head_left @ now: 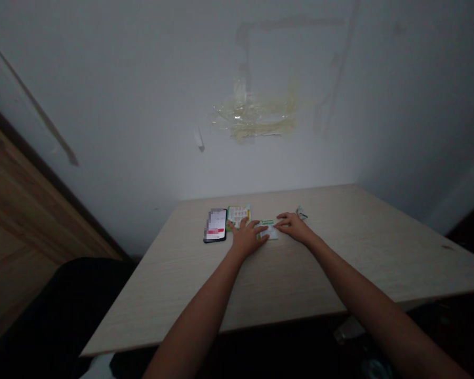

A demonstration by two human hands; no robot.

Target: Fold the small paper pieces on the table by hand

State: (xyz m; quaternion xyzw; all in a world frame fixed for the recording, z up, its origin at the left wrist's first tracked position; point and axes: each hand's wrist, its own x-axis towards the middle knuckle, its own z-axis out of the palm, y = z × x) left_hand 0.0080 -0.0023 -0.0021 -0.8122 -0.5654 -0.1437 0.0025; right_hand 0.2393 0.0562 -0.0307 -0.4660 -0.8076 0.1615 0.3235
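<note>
Forearms (211,302) cross the table (280,279). Spread left fingers (262,229) hide the card's (272,235) long axis, header (267,222) toward far edge; right fingers' (286,215) grip unclear.

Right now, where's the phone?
In the head view, the phone lies face up on the left part of the table, just left of a printed paper and the left hand.

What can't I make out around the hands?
Head view: left part of the small card, hidden under the left hand.
Head view: lower right of the printed sheet, covered by the left hand.
Head view: print on both, too small.
Head view: phone text, pixelated or too small.
Head view: item beyond the right hand, too small to identify.
</note>
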